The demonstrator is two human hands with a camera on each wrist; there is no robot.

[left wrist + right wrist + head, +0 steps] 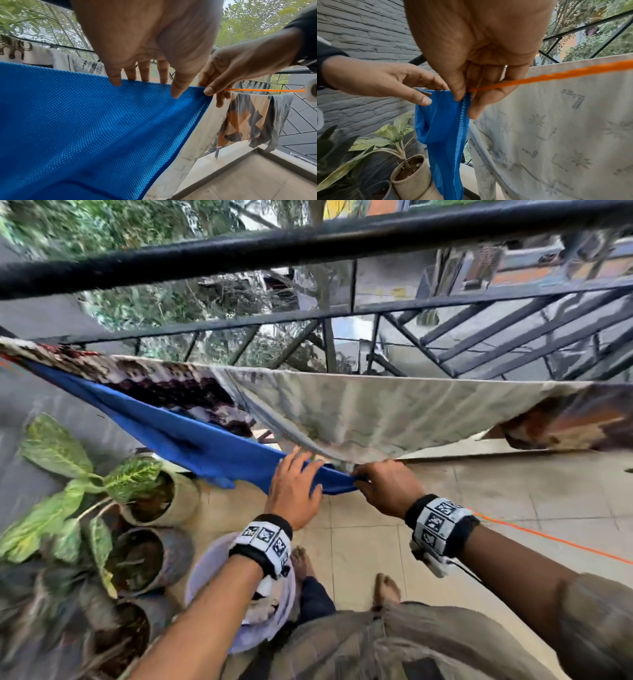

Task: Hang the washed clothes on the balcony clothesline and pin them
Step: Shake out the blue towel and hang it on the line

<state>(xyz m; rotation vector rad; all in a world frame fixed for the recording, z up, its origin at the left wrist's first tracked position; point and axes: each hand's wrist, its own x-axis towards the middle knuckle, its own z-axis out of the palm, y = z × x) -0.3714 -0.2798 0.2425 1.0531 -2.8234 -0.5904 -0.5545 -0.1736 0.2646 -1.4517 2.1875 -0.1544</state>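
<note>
A blue mesh garment hangs folded over the orange clothesline. My left hand rests on its top edge, fingers fairly straight and draped over the fold, thumb on the near side. Just to the right, my right hand pinches the garment's right end between thumb and fingers where the line comes out. No clothespin shows in either hand.
A white printed cloth hangs behind on a second line, with a maroon patterned cloth at left and an orange-grey garment at right. Black railing beyond. Potted plants and a pale tub sit by my feet.
</note>
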